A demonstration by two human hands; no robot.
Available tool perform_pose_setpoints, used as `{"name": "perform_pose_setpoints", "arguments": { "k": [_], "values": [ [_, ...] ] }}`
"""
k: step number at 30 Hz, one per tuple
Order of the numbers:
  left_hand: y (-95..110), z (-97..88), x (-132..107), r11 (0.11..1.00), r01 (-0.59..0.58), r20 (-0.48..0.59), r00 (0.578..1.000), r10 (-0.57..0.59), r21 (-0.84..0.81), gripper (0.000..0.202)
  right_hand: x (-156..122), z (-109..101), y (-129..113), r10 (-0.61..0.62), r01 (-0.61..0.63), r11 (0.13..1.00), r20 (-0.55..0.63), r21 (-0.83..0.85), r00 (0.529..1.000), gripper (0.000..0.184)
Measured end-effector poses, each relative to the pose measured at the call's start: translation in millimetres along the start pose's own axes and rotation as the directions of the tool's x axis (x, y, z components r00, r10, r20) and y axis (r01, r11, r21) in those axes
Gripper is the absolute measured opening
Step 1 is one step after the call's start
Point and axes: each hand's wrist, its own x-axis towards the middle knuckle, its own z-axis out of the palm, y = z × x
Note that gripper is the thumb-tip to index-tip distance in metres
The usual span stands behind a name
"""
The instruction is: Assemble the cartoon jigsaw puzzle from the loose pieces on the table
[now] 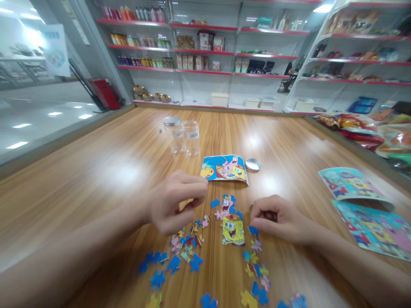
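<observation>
Loose puzzle pieces [192,252] lie scattered nearest me on the counter [96,179]. My left hand [176,201] hovers above them, fingers pinched on one piece; my right hand [278,218] rests curled beside the assembled patch [231,222]. Beyond lie the reference picture [224,167] and two jars [182,136].

**A small shop, by its shelves**

White shelving with red edges [205,50] lines the back and right walls, stocked with rows of bottles [141,42], boxes [195,62] and packaged snacks [353,23]. More bagged goods [353,126] are heaped at the right of the long wooden bench [105,171]. At left, a glass front [32,85] faces a polished corridor.
</observation>
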Motion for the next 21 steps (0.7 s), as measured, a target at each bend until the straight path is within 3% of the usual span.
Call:
{"name": "perform_pose_setpoints", "arguments": {
  "k": [2, 5, 7, 9, 11, 16, 21],
  "values": [
    [-12, 15.2, 3, 0.992, -0.073, 0.008, 0.997, 0.074, -0.103, 0.013, 0, 1, -1, 0.006, -0.006, 1.0, -0.021, -0.004, 1.0, 0.03],
    [-25, 28.8, 5, 0.975, 0.046, -0.07, 0.996, -0.063, -0.217, 0.009, 1, 2, -2, -0.001, 0.0, 1.0, -0.038, -0.021, 0.999, 0.029],
    [-26, 30.2, 4, 0.953, 0.11, 0.017, 0.994, -0.11, -0.282, 0.008, 1, 3, -2, -0.011, 0.01, 1.0, -0.041, -0.029, 0.999, 0.028],
    [-25, 28.6, 2, 0.949, 0.13, 0.183, 0.98, -0.08, -0.286, 0.012, 2, 3, -1, -0.015, 0.014, 0.999, -0.041, -0.044, 0.999, 0.028],
    [-25, 26.8, 1, 0.952, 0.156, 0.274, 0.958, -0.081, -0.262, 0.016, 4, 5, 1, -0.025, 0.022, 0.995, -0.035, -0.099, 0.999, 0.027],
    [-27, 25.7, 1, 0.899, 0.27, 0.281, 0.944, -0.175, -0.346, 0.005, 5, 11, 2, -0.188, 0.155, 0.892, -0.038, -0.424, 0.981, 0.017],
    [-23, 24.9, 3, 0.935, 0.238, 0.284, 0.945, -0.161, -0.262, 0.011, 6, 13, 0, -0.24, 0.194, 0.856, -0.036, -0.48, 0.97, 0.012]
  ]
}}
